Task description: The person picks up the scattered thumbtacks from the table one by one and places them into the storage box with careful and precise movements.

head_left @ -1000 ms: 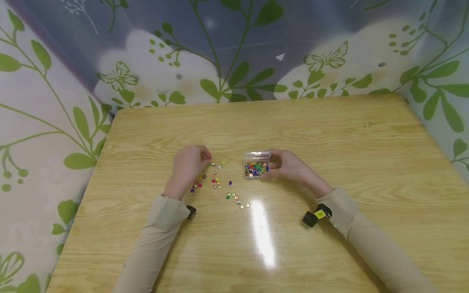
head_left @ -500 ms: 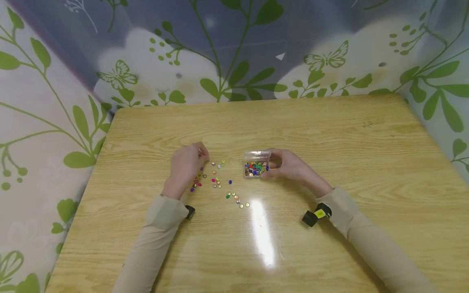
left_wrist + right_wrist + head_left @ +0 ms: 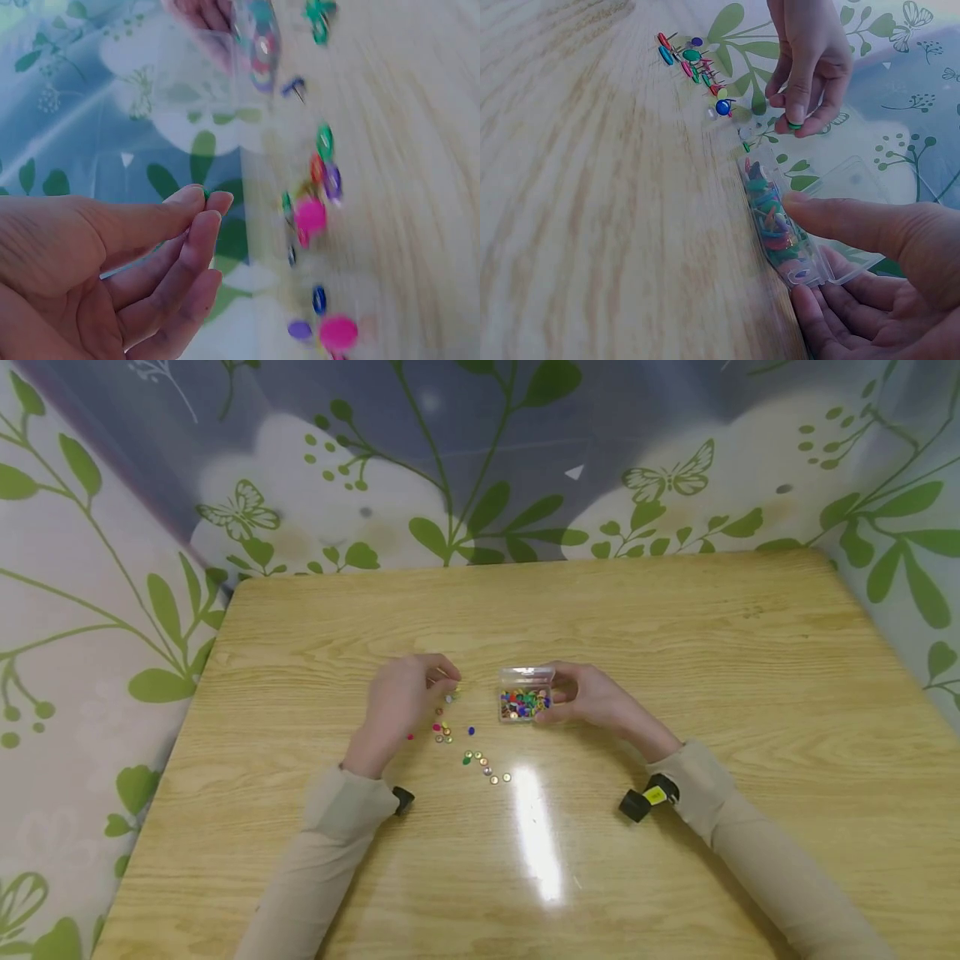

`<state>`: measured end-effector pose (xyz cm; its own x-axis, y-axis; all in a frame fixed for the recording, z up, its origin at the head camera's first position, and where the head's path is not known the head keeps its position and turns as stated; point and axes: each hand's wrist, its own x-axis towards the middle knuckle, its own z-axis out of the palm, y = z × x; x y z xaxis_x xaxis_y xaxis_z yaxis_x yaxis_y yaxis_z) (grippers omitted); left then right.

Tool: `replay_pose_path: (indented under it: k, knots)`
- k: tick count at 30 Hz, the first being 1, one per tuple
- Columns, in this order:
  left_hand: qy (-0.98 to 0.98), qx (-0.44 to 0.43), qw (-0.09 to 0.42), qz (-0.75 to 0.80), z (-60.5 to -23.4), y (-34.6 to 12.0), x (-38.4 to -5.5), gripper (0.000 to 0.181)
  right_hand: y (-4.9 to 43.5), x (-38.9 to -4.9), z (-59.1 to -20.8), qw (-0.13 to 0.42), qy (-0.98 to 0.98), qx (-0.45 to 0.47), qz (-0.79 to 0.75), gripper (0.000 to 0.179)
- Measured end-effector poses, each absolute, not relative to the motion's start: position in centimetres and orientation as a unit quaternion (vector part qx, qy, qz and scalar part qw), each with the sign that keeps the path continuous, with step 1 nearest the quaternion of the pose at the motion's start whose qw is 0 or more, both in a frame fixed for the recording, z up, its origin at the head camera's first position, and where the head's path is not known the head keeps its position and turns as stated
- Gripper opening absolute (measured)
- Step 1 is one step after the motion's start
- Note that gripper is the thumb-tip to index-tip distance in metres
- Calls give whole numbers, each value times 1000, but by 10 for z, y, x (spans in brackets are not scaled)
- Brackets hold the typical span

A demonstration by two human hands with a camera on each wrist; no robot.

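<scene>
Between thumb and index fingertip, my left hand (image 3: 401,702) pinches a green thumbtack (image 3: 794,126), held above the table in the right wrist view. Only a sliver of its green head shows in the left wrist view. My right hand (image 3: 592,697) holds a small clear plastic box (image 3: 526,677) by its right side, thumb at the front and fingers behind. The box's lid stands up, and many coloured thumbtacks (image 3: 522,703) fill it. Loose thumbtacks (image 3: 442,733) lie scattered between the left hand and the box; some are hidden under that hand.
The wooden table (image 3: 675,635) reaches back to a wall (image 3: 495,460) printed with leaves and butterflies. More loose tacks (image 3: 487,771) trail toward the front, some point up. A bright light reflection (image 3: 538,835) crosses the tabletop.
My left hand has moved right, toward the box, with the green thumbtack lifted off the tabletop. My right hand and the box have stayed in place.
</scene>
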<state>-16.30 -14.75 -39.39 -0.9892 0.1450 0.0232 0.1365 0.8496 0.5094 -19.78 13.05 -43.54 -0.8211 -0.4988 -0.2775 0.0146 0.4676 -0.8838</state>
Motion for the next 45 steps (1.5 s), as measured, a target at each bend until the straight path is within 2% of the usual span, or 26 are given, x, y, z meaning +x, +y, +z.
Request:
replay_pose_path:
  k: [14, 26, 36, 45]
  knots:
    - [948, 161, 3, 276, -394, -110, -158, 7, 129, -198, -435, 258, 812, -154, -501, 64]
    - [940, 175, -14, 293, -395, -98, -158, 6, 128, -198, -433, 258, 811, -156, -502, 63]
    - [943, 139, -9, 301, -390, -110, -158, 8, 128, -198, -435, 259, 811, -155, -501, 65]
    - [949, 78, -51, 300, -378, -151, -159, 9, 129, -199, -437, 261, 817, -145, -493, 66]
